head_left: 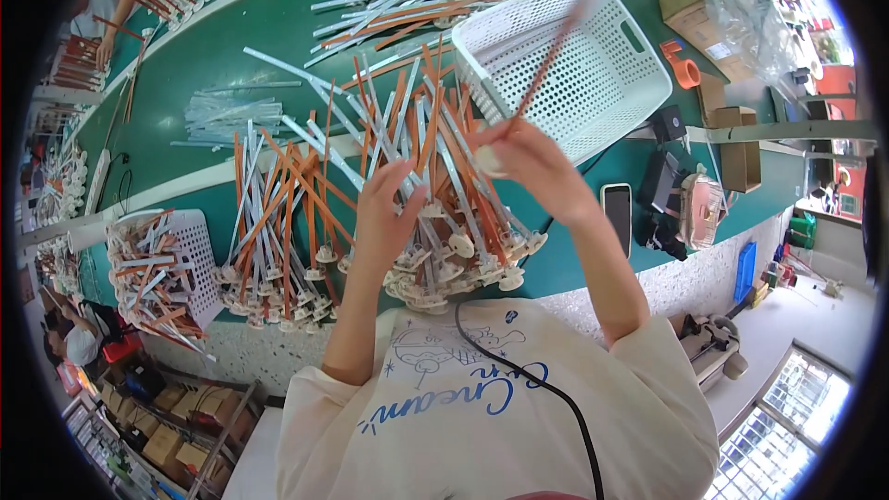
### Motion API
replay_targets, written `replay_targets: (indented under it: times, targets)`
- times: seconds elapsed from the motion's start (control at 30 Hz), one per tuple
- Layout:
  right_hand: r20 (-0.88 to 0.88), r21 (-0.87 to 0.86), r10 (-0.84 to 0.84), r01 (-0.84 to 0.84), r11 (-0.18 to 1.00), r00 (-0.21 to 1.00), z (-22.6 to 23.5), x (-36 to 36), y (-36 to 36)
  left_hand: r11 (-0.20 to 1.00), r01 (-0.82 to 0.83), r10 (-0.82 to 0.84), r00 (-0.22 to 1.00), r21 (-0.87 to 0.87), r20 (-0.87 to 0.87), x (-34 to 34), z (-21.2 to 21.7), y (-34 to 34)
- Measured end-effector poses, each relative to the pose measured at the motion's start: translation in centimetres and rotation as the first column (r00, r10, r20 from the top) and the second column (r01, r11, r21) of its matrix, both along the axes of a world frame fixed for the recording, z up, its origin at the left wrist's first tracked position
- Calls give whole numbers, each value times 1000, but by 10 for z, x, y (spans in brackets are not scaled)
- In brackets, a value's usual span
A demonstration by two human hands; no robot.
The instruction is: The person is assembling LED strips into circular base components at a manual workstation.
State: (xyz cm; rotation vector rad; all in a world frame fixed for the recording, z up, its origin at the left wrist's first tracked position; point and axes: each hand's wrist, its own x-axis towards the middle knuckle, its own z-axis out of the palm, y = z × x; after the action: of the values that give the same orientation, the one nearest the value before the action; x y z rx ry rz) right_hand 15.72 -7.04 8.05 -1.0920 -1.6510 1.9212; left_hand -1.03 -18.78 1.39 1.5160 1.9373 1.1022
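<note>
1. The right hand (pixel 528 159) has its fingers clamped on one orange strip (pixel 548 65) with a white disc end, lifted above the heap of orange and grey strips (pixel 370 194) on the green table (pixel 222 46).
2. The left hand (pixel 384 213) rests on the heap, fingers loosely spread.
3. I'd judge this as sorting single pieces; the white basket (pixel 593 65) sits just beyond.
4. A phone (pixel 617 208) and black cable (pixel 519 370) lie near.

I see bright, even overhead light with soft shadows; daylight glares through the window (pixel 787 407) at lower right. Fisheye bends the edges, and the raised orange stick (pixel 556 42) blurs.
</note>
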Motion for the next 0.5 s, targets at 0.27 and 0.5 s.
replay_targets:
  times: [0.27, 0.5]
  targets:
    - [1, 47, -460, 459, 887, 888, -35, 48, 96, 992, -73, 91, 978, -101, 189, -13, -7, -31]
    - [279, -225, -165, 232, 946, 946, -132, 25, 137, 972, -97, 132, 979, -216, 154, -19, 3, -37]
